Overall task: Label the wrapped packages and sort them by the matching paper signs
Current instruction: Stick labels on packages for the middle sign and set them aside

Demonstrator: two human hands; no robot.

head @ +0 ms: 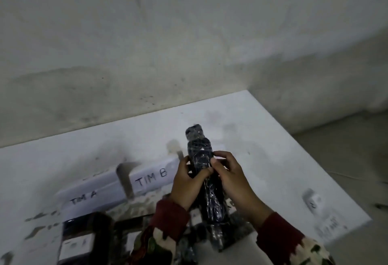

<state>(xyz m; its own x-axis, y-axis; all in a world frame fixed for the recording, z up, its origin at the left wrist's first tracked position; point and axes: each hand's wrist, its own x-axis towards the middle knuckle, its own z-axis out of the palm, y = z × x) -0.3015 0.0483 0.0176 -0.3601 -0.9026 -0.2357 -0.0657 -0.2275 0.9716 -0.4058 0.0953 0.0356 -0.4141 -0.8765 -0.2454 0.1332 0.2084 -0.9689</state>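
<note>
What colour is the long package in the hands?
Black, under shiny clear wrap: the package, seen in the head view.

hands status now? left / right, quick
Left hand: grips the wrapped package, fingers curled round its left side.
Right hand: grips the same package, thumb and fingers pinching it from the right.

a stained, pale wall (147, 44) is rising behind the white counter (262, 138). dim light is falling. grey floor (346, 159) is showing at right.

My sleeves (168, 218) hide the package's (201, 155) lower end. Dark packages (88, 233) below are blurred, their labels (77, 241) unreadable to me.
</note>
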